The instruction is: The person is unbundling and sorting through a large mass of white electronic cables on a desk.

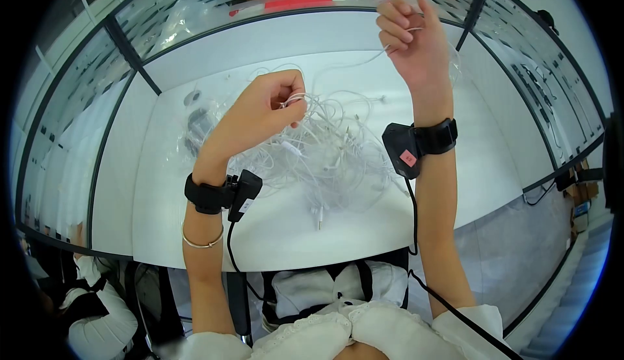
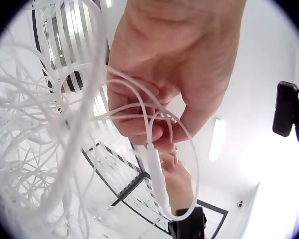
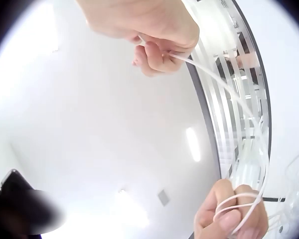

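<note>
A thin white cable (image 3: 210, 71) runs through the air from one raised hand to the other, above the desk. From afar, I see the left hand (image 1: 260, 106) with its fingers curled in, thumb against them, pinching loops of it; a slim white inline piece (image 2: 157, 172) hangs just below. I cannot make out how many strands the fingers cover. The right hand (image 1: 416, 41), held higher and farther out, has its fingers curled round the cable, which leaves a wide gap between the hands.

Below and between them, a tangle of white cables (image 1: 331, 145) spreads over the middle of the white desk (image 1: 279, 243). A stretch of tabletop separates it from the curved near edge, with one plug (image 1: 320, 219) lying there. A clear plastic bundle (image 1: 201, 122) sits left of the tangle. Dark-framed partitions (image 1: 247, 38) wall in the back and both sides.
</note>
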Tool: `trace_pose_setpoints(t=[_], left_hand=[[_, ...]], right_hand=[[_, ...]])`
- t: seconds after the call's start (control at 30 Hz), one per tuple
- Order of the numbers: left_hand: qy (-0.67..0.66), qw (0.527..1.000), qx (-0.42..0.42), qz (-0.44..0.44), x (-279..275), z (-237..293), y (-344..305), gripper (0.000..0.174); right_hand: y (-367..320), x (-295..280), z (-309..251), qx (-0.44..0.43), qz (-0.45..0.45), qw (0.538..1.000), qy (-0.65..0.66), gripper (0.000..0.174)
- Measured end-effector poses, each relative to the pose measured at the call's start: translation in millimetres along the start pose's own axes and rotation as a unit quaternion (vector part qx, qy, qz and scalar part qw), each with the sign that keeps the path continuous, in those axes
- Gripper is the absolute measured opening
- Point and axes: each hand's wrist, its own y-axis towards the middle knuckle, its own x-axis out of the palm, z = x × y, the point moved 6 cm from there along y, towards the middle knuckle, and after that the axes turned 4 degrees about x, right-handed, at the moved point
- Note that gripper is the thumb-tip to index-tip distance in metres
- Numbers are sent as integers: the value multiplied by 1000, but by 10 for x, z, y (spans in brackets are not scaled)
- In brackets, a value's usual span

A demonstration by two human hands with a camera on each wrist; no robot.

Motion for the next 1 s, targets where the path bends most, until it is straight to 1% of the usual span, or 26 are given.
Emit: trace_pose_setpoints(t=[0.07,0.1,0.2,0.23,0.27,0.3,0.33,0.37,0.43,0.53,0.6,0.67,0.7,0.77,0.8,0.83,0.9,0.93,1.0], left_hand=[[-4,1000,8,2,-8,79,0,13],[31,999,30,12,-41,86,1,13],[54,997,51,35,-91,63,12,15],[18,999,29,19,-77,52,4,15],[-17,1000,6,2,-59,58,-8,16],[-52,998,-17,-16,-35,51,-17,17],[-59,998,-9,-18,-33,64,-15,16],[-66,998,-2,-21,-31,73,-11,16],[-70,997,1,-15,-38,80,-17,16],[-62,998,-16,4,-62,82,-28,16],[-57,998,-37,11,-93,127,-37,17],[-69,997,-27,32,-121,62,-26,14],[-75,996,-21,43,-134,41,-20,13],[-103,993,-26,49,-137,49,-22,13],[-117,991,-28,53,-137,53,-22,13],[-119,990,-26,68,-142,55,-19,13],[-123,987,-22,99,-148,43,-14,13],[-130,985,-3,111,-160,36,-7,12],[-142,980,34,136,-206,-16,15,11]], right_hand=[[2,2,39,10,12,998,-67,34],[-2,32,46,13,36,993,-110,37],[-18,53,128,86,36,963,-252,38],[-33,-13,214,130,91,942,-296,39],[-44,-15,302,152,83,927,-332,38],[-31,-65,388,183,79,899,-391,37],[-23,-126,473,213,74,865,-448,36],[-23,-189,552,234,82,823,-512,35],[-45,-325,686,273,95,722,-628,33],[-96,-551,806,302,95,640,-700,33],[-114,-642,812,322,92,627,-704,33],[-138,-632,804,329,93,606,-718,30],[-147,-670,811,348,105,605,-709,30],[-107,-638,725,227,89,568,-786,30],[-90,-508,683,165,81,546,-818,30],[-88,-347,586,71,88,539,-835,29],[-49,-69,422,9,121,612,-781,30],[-32,115,333,-22,136,647,-750,30],[-110,538,279,51,116,664,-737,33]])
